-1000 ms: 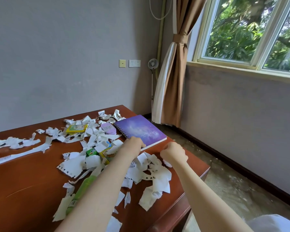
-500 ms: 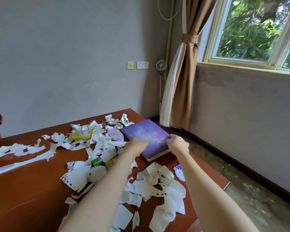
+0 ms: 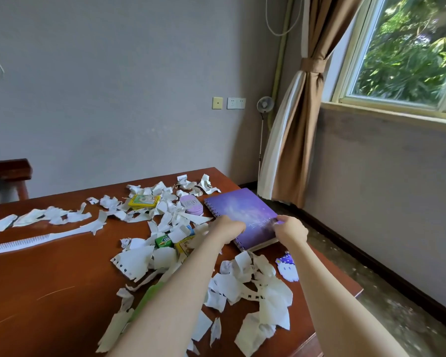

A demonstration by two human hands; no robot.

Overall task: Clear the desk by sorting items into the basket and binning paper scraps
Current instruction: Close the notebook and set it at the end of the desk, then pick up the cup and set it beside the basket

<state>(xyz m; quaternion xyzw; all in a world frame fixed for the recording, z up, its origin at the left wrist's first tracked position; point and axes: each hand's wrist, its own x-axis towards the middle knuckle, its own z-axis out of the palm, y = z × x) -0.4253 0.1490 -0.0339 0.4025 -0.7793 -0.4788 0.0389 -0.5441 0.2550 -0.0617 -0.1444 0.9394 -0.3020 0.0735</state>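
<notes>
A purple spiral notebook (image 3: 242, 212) lies at the far right of the brown desk (image 3: 49, 279). My left hand (image 3: 227, 228) grips its near spiral edge and my right hand (image 3: 291, 229) grips its right edge; the near side looks slightly raised. Torn white paper scraps (image 3: 250, 287) cover the desk's middle and right. Among them lie a yellow card box (image 3: 144, 200), a round lilac case (image 3: 191, 204), a small green box (image 3: 164, 240) and a yellow box (image 3: 184, 244). No basket or bin is in view.
A green bottle (image 3: 147, 297) lies partly under my left forearm. A white comb (image 3: 16, 244) rests at the left, and a purple-and-white sticker (image 3: 287, 269) sits near the right edge. A chair back (image 3: 7, 171) stands behind the desk, a curtain and standing fan at the window.
Both hands moved from the scraps onto the notebook and closed on its edges. The camera tilted and shifted, bringing the chair back and sticker into view.
</notes>
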